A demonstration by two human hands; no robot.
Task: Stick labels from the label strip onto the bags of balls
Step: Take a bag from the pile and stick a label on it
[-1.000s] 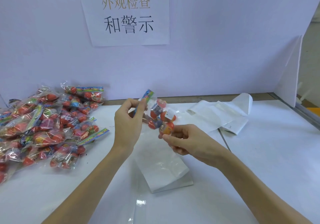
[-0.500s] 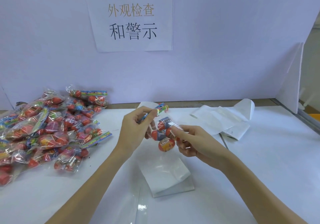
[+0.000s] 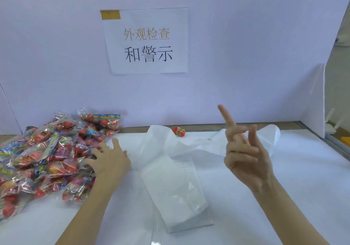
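Note:
A heap of clear bags of red balls [image 3: 47,155] lies at the table's left. My left hand [image 3: 109,159] reaches onto the heap's right edge with fingers spread, touching bags without gripping any. My right hand [image 3: 244,150] is raised above the table at the right, empty, fingers loose and the index finger pointing up. One small red bag of balls [image 3: 179,131] lies alone at the table's far edge, partly hidden behind white paper. The white label strip [image 3: 176,188] lies flat between my arms, its far part crumpled [image 3: 189,146].
A pale wall board with a printed paper sign [image 3: 147,42] closes the back. A white side panel [image 3: 316,101] stands at the right, with the table's metal edge [image 3: 337,146] beyond it. More white backing paper [image 3: 270,133] lies behind my right hand.
Both hands have let go of the bag of balls they held. My left hand moved left onto the heap, my right hand rose empty, and a bag now lies at the far edge.

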